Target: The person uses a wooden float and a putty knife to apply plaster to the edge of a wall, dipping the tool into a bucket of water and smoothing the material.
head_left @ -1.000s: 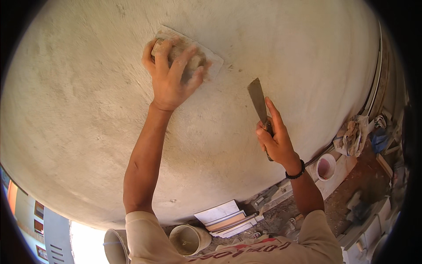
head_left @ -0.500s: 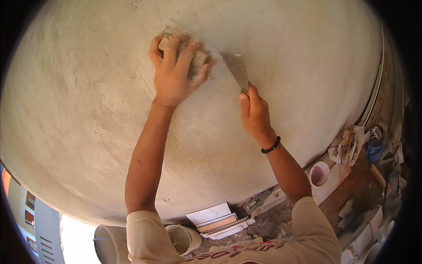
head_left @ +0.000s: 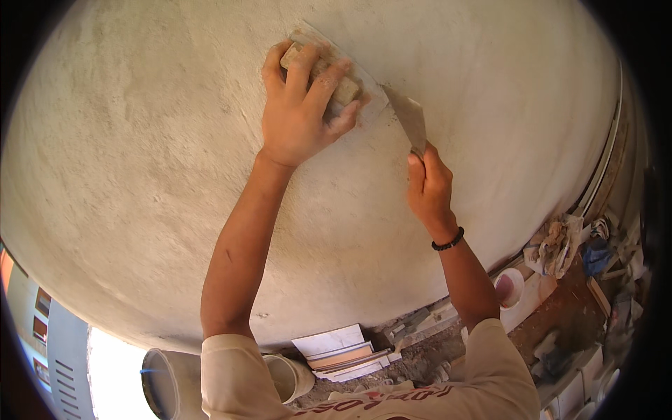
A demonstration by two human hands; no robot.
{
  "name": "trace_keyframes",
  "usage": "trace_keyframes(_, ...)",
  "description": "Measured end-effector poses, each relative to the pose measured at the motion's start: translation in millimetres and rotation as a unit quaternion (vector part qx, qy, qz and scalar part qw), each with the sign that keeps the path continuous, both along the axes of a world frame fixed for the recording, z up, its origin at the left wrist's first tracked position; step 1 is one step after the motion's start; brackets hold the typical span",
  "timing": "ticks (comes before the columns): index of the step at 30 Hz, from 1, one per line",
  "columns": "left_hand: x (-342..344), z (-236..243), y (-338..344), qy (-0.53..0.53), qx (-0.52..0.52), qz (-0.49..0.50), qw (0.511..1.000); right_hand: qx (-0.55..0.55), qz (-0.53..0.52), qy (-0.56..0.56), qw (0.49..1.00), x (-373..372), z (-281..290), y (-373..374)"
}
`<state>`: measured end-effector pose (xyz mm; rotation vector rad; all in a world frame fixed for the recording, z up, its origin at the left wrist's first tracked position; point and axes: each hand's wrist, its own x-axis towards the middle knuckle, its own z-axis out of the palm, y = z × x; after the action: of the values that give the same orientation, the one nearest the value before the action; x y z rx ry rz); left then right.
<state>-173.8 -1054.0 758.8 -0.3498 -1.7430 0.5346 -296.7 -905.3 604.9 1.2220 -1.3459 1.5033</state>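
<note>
A broad, patchy plastered wall (head_left: 175,203) fills most of the head view. Against its upper part my left hand (head_left: 292,126) presses a plastering trowel (head_left: 375,105), a thin flat plate with a block-shaped handle (head_left: 346,91). My fingers curl over that block, with pale plaster smears on them. To the right, my right hand (head_left: 430,190) grips the handle of a putty knife (head_left: 410,120). Its wide grey blade points up and left, its tip at or very near the trowel's right edge; contact I cannot tell. A black bead bracelet (head_left: 449,241) circles my right wrist.
At the wall's foot lie stacked flat boards or tiles (head_left: 329,341). A large bucket (head_left: 183,378) and a smaller one (head_left: 304,378) stand lower left. On the right are a white pail (head_left: 516,285), crumpled bags (head_left: 560,245), planks and rubble.
Both hands have moved right and the left slightly up, carrying the trowel and the putty knife along together. The grips are the same.
</note>
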Motion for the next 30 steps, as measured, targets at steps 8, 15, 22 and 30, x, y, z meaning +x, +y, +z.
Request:
trace_keyframes(8,0,3,1,0.005,-0.007,0.0,1.0,-0.047,0.028,0.027,0.998,-3,-4,8)
trace_keyframes(15,0,0,2,-0.004,0.01,0.002,1.0,0.022,-0.009,0.0,1.0,0,9,16)
trace_keyframes(22,0,1,2,0.002,0.006,0.004,1.0,0.012,-0.014,0.05,0.999,-8,8,20)
trace_keyframes(30,-2,1,-3,0.006,-0.005,-0.013,1.0,-0.022,0.023,0.044,0.998,-8,7,16)
